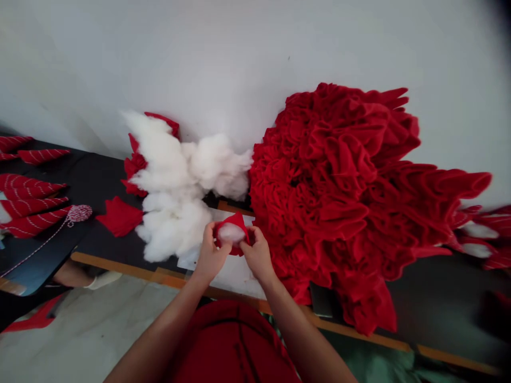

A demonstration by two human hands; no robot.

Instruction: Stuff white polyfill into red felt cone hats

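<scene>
Between my two hands is a small red fabric pouch (238, 219), its opening turned up toward me. White stuffing (231, 232) shows inside it. My left hand (212, 255) grips the pouch's left edge, with the thumb at the stuffing. On the opposite edge, the fingers of my right hand (257, 255) are closed on the cloth. A white sheet (235, 274) lies on the table below. Just left of my hands rises a fluffy heap of white stuffing (173, 226). A large pile of red fabric pieces (319, 181) stands close on the right.
A red fabric piece (120, 216) lies left of the stuffing. Red striped cones (34, 202) and a ball of red-and-white cord (80, 213) are at the far left. More striped pieces (493, 229) lie far right. A wall (223, 64) backs the black table (435, 303). Someone's leg (74, 274) shows at lower left.
</scene>
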